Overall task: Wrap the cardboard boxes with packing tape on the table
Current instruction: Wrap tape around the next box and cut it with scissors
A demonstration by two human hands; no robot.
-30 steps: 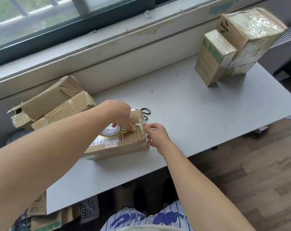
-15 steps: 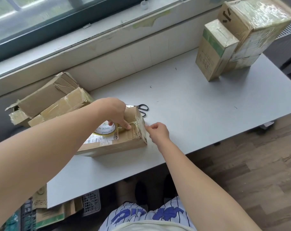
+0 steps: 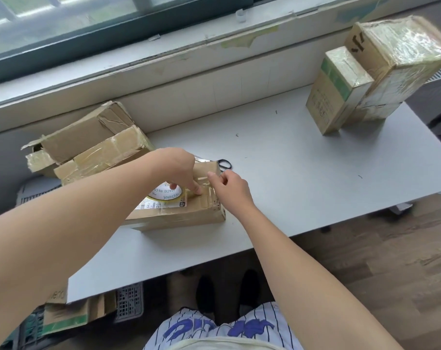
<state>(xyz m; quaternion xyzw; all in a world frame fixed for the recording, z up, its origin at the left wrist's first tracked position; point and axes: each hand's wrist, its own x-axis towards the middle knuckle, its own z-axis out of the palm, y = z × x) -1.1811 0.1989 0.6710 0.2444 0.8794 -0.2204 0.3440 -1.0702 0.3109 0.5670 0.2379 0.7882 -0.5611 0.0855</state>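
Cardboard box (image 3: 189, 214) mid-wrap: left hand (image 3: 180, 170) grip clamps tape roll (image 3: 164, 195), right hand (image 3: 230, 189) grip pinches loose tape (image 3: 206, 178) just beside. Next: probably pull taut, smooth down.

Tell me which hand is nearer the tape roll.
Left. The left hand grips the roll atop the box; the right hand pinches the tape strip beside it, at the box's right end.

Blk scissors (image 3: 224, 163), window sill (image 3: 164, 55), crate (image 3: 129, 301), wood floor (image 3: 396, 253)
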